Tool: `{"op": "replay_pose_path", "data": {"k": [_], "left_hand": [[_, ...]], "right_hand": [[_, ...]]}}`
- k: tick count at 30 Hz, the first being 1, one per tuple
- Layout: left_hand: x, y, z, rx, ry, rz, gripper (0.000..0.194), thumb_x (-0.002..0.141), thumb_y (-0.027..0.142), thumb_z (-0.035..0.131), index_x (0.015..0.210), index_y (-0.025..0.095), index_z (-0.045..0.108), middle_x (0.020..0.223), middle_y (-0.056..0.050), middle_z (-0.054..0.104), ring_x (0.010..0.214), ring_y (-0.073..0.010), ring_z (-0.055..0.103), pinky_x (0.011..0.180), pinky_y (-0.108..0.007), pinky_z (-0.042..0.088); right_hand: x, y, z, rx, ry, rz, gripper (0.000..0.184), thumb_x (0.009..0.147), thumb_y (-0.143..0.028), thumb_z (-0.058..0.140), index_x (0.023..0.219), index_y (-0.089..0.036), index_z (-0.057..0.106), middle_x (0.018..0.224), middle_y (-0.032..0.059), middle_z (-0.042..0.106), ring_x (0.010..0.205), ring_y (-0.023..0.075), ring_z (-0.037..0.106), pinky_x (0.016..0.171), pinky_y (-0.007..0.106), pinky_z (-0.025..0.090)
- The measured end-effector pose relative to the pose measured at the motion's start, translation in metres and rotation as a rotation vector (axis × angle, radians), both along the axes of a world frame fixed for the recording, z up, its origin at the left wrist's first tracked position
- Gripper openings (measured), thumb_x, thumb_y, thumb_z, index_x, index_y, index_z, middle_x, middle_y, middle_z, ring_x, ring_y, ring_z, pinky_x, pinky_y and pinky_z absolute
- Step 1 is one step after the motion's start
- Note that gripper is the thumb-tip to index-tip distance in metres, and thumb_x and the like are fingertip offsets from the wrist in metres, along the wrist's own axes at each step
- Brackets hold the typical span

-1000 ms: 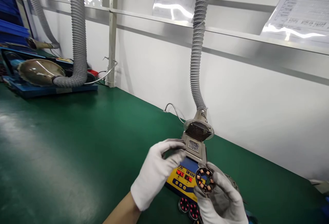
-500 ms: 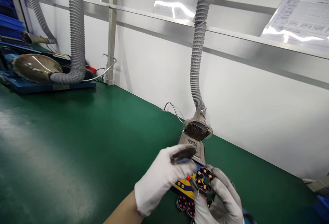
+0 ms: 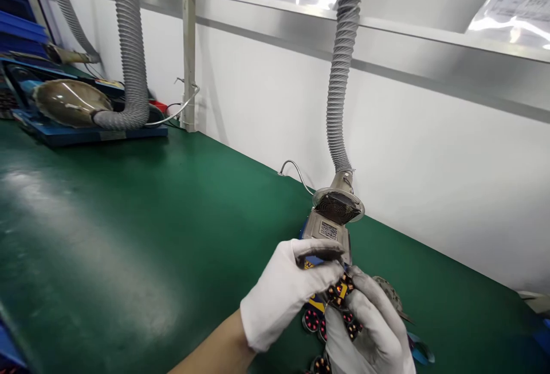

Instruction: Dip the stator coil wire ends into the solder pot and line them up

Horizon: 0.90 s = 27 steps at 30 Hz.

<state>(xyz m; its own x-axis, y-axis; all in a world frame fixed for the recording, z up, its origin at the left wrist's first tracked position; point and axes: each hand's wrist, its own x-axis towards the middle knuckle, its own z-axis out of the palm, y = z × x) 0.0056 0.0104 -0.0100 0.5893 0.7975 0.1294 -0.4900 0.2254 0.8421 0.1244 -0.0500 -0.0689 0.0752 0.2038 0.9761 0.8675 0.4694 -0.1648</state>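
My right hand (image 3: 376,325), in a grey-stained white glove, holds a small black ring with copper windings, a motor stator (image 3: 337,295), upright between thumb and fingers. My left hand (image 3: 287,285), in a white glove with dark fingertips, is closed in a pinch at the stator's upper edge; what lies between its fingertips is hidden. Below the hands, several similar round wound parts (image 3: 310,321) with reddish windings sit on the green table (image 3: 206,202). Just behind the hands stands a blue and yellow device (image 3: 317,303), partly covered by them.
A fume hood (image 3: 339,205) on a grey ribbed hose (image 3: 341,76) hangs behind the device's metal top (image 3: 329,231). Right of my right hand lie a round mottled object (image 3: 387,294) and a blue loop (image 3: 421,350). Far left stands a blue tray (image 3: 94,135) beneath a second hose (image 3: 131,47).
My left hand has come right to the stator, its fingertips now closing at the upper edge. The stator has tilted in my right hand. The camera view has shifted slightly.
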Motion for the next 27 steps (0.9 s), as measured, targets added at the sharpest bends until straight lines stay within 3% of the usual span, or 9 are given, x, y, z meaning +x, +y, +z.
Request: {"op": "replay_pose_path", "data": {"k": [4, 9, 14, 18, 21, 24, 27], "left_hand": [[0.007, 0.000, -0.003, -0.003, -0.029, 0.033, 0.011, 0.070, 0.018, 0.074, 0.079, 0.013, 0.069, 0.075, -0.003, 0.066, 0.071, -0.0123, 0.057, 0.068, -0.020, 0.047], [0.002, 0.001, 0.000, 0.047, -0.084, 0.100, 0.016, 0.083, 0.027, 0.063, 0.093, 0.015, 0.068, 0.086, -0.005, 0.067, 0.084, -0.0155, 0.059, 0.080, -0.025, 0.046], [0.005, -0.001, 0.000, -0.024, -0.083, 0.003, 0.020, 0.067, 0.020, 0.078, 0.084, 0.013, 0.068, 0.078, -0.003, 0.065, 0.076, -0.0129, 0.058, 0.072, -0.021, 0.046], [0.010, 0.000, -0.006, -0.116, -0.159, 0.015, 0.015, 0.069, 0.018, 0.076, 0.080, 0.013, 0.068, 0.075, -0.002, 0.065, 0.069, -0.0088, 0.057, 0.067, -0.017, 0.047], [0.005, 0.005, -0.004, -0.117, -0.249, 0.192, 0.015, 0.069, 0.020, 0.077, 0.081, 0.017, 0.069, 0.078, 0.000, 0.066, 0.075, -0.0091, 0.060, 0.075, -0.016, 0.048], [-0.013, 0.007, 0.002, -0.092, -0.286, 0.417, 0.015, 0.068, 0.023, 0.079, 0.081, 0.024, 0.070, 0.082, 0.004, 0.068, 0.081, -0.0094, 0.063, 0.079, -0.014, 0.049], [-0.043, -0.001, -0.007, 0.010, -0.049, 0.520, 0.013, 0.068, 0.025, 0.078, 0.079, 0.026, 0.071, 0.085, 0.002, 0.071, 0.077, -0.0106, 0.065, 0.070, -0.011, 0.050]], "right_hand": [[-0.002, -0.001, 0.000, -0.014, -0.035, -0.022, 0.077, 0.063, 0.007, 0.065, 0.129, -0.029, 0.047, 0.124, -0.0007, 0.055, 0.102, 0.0215, 0.059, 0.090, 0.039, 0.050], [0.001, -0.002, 0.003, -0.067, -0.056, 0.008, 0.079, 0.063, 0.006, 0.065, 0.130, -0.031, 0.045, 0.128, -0.0013, 0.053, 0.105, 0.0211, 0.058, 0.090, 0.038, 0.050], [-0.005, -0.002, 0.002, -0.066, -0.021, 0.007, 0.078, 0.065, 0.008, 0.062, 0.132, -0.030, 0.044, 0.130, -0.0018, 0.051, 0.107, 0.0212, 0.056, 0.091, 0.038, 0.049], [-0.009, -0.001, 0.000, -0.095, -0.004, -0.001, 0.075, 0.066, 0.006, 0.063, 0.130, -0.029, 0.046, 0.125, 0.0013, 0.054, 0.105, 0.0224, 0.058, 0.089, 0.039, 0.050], [-0.011, 0.000, -0.002, -0.069, 0.043, 0.016, 0.073, 0.063, 0.005, 0.066, 0.124, -0.030, 0.050, 0.118, 0.0024, 0.058, 0.103, 0.0220, 0.058, 0.087, 0.039, 0.050], [-0.014, -0.004, -0.004, -0.089, 0.252, 0.020, 0.053, 0.065, -0.001, 0.070, 0.109, -0.027, 0.057, 0.112, 0.0047, 0.060, 0.101, 0.0221, 0.059, 0.084, 0.040, 0.051], [-0.006, -0.010, 0.000, -0.208, 0.590, 0.092, 0.038, 0.066, -0.010, 0.073, 0.098, -0.025, 0.058, 0.109, 0.0063, 0.063, 0.099, 0.0203, 0.061, 0.080, 0.035, 0.053]]}}
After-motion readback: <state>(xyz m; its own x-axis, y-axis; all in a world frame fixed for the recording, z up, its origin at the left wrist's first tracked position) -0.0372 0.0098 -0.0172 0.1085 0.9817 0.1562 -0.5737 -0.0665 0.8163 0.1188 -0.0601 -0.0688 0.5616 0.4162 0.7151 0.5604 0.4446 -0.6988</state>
